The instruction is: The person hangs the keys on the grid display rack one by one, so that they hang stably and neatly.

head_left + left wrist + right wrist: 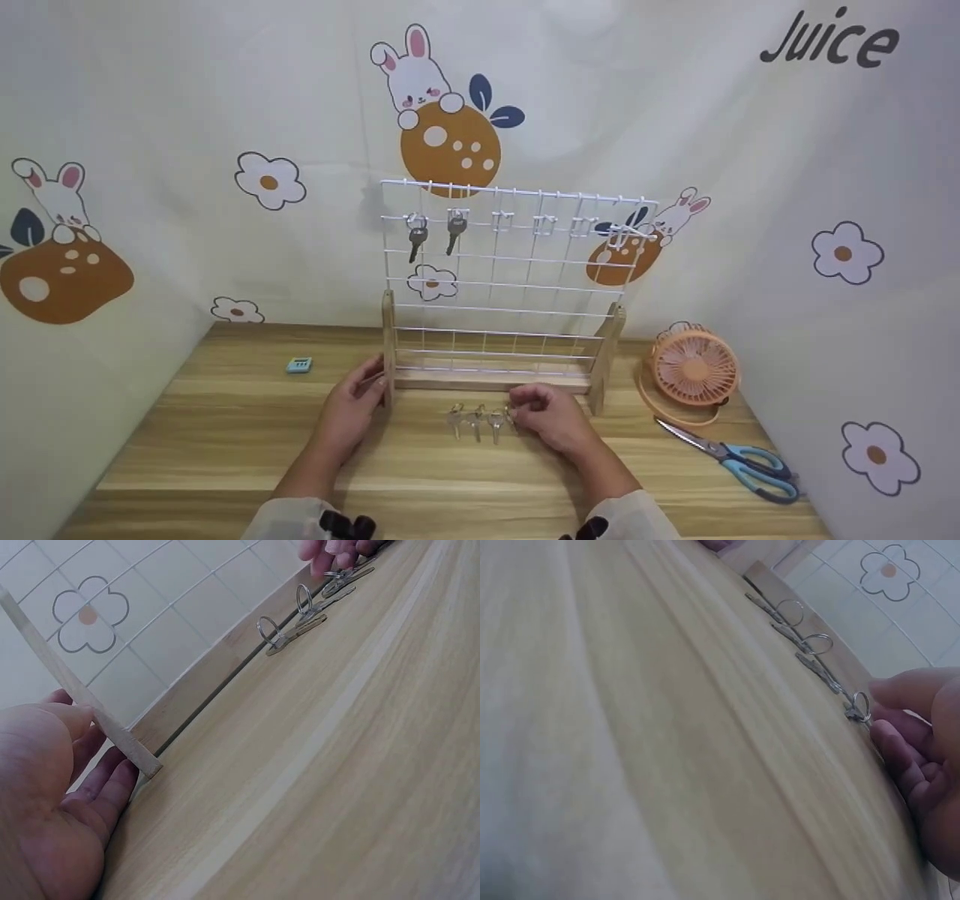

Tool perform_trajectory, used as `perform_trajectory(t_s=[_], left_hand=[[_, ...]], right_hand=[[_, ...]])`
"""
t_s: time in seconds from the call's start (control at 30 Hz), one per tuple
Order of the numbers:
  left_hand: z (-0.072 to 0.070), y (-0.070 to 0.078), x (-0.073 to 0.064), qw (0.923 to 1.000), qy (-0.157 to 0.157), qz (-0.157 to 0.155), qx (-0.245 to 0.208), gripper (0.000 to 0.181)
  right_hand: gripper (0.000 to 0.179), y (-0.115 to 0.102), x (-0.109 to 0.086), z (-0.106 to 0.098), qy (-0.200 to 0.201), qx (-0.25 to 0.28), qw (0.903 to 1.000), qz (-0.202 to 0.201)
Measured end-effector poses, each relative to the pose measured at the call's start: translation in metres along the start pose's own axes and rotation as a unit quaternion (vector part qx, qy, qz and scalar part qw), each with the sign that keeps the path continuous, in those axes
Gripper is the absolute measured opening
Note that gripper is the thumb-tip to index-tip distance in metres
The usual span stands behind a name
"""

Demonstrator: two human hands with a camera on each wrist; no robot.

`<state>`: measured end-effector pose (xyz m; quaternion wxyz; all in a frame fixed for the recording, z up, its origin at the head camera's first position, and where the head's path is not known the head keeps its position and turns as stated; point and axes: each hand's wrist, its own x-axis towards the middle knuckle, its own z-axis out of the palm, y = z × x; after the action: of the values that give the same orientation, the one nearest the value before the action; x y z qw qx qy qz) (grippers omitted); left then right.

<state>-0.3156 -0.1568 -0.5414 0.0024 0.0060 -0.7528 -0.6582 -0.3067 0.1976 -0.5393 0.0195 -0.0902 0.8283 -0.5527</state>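
A white wire grid rack (439, 308) stands on wooden side posts. My left hand (352, 405) holds its left post (388, 322), thumb on one side and fingers behind, seen also in the left wrist view. Before the rack's wooden base, several silver keys with rings lie in a row on the table, among them a middle key (475, 424). At the right end of that row is my right hand (551, 415), thumb and fingers loosely bent. In the right wrist view its fingertips are right beside the end key's ring (862, 705). Two keys hang high on the grid, one at far left (418, 241).
Several bare white hooks, such as one hook (544, 223), line the grid's upper right. An orange fan (696, 369) and blue-handled scissors (754, 461) lie to the right. A small teal timer-like device (299, 365) sits at left. A patterned cloth (187, 97) surrounds the wooden table (247, 435).
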Motion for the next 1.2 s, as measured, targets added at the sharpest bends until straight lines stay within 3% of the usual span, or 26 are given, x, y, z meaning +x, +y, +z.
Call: perform_trajectory(t_s=[0.17,0.53,0.83,0.9,1.0,1.2], left_hand=[[0.000,0.000,-0.001,1.0000,0.005,-0.003,0.001,0.050],[-0.001,-0.001,0.000,0.9999,0.009,-0.012,0.007,0.050],[0.000,0.001,-0.002,0.9999,0.004,-0.003,0.017,0.049],[0.000,0.001,-0.002,0.9997,0.004,0.002,0.024,0.049],[0.000,0.000,-0.002,0.9995,0.004,0.007,0.030,0.049],[-0.001,0.000,-0.001,0.9996,0.006,0.003,0.027,0.048]], right_hand=[[0.030,0.001,0.001,0.001,-0.018,-0.030,0.9990,-0.027],[0.027,0.002,0.002,0.002,-0.026,-0.059,0.9973,-0.035],[0.012,0.004,0.001,0.000,0.022,-0.074,0.9969,-0.017],[0.014,0.004,0.001,-0.001,0.041,-0.055,0.9976,-0.009],[0.020,0.004,0.002,-0.001,0.065,0.015,0.9977,0.014],[0.029,-0.009,0.006,-0.003,0.134,0.143,0.9803,0.025]])
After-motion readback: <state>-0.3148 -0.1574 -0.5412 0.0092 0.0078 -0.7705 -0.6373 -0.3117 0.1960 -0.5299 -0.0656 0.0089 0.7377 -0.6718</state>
